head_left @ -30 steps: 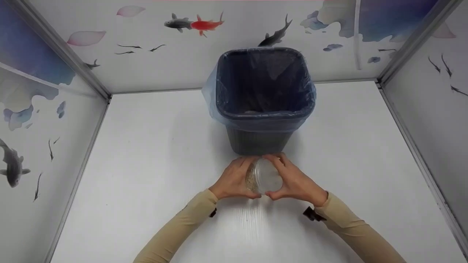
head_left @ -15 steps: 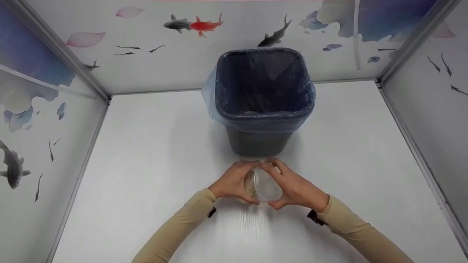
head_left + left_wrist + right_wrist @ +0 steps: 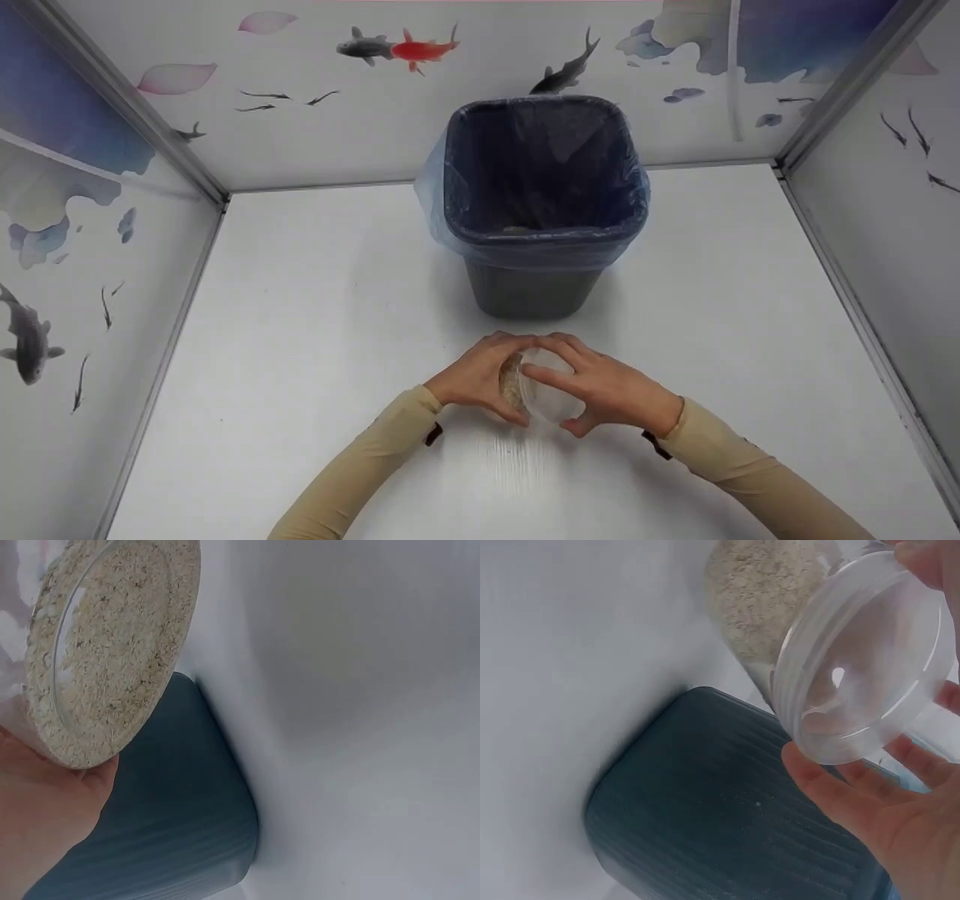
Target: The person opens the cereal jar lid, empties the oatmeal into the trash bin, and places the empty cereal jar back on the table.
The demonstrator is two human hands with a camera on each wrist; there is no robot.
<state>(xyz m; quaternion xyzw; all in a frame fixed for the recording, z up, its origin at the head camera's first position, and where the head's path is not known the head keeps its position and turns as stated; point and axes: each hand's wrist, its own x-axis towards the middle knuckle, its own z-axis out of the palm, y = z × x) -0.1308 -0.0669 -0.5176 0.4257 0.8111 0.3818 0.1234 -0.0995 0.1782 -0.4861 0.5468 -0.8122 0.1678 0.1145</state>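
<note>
A clear plastic jar (image 3: 511, 382), partly filled with pale beige flakes, lies tilted on its side between both hands in the head view. My left hand (image 3: 474, 375) grips the jar's body near its base, thumb on the near side and fingers on the far side. In the left wrist view, the jar's round base (image 3: 124, 652) shows flakes pressed against it. A translucent lid (image 3: 553, 405) caps the jar's right end. My right hand (image 3: 622, 390) holds the lid by its rim, with one finger lying across its face. The right wrist view shows fingertips at the edge of the lid (image 3: 870, 667).
A dark grey waste bin (image 3: 532, 292) stands just beyond the hands, lined with a blue plastic bag (image 3: 439, 195) folded over its rim. The white tabletop (image 3: 315, 315) is bounded by panels (image 3: 300, 142) printed with fish and petals.
Both hands and the jar have shifted slightly towards the person. The right hand has changed its hold on the lid, bringing one finger across its face.
</note>
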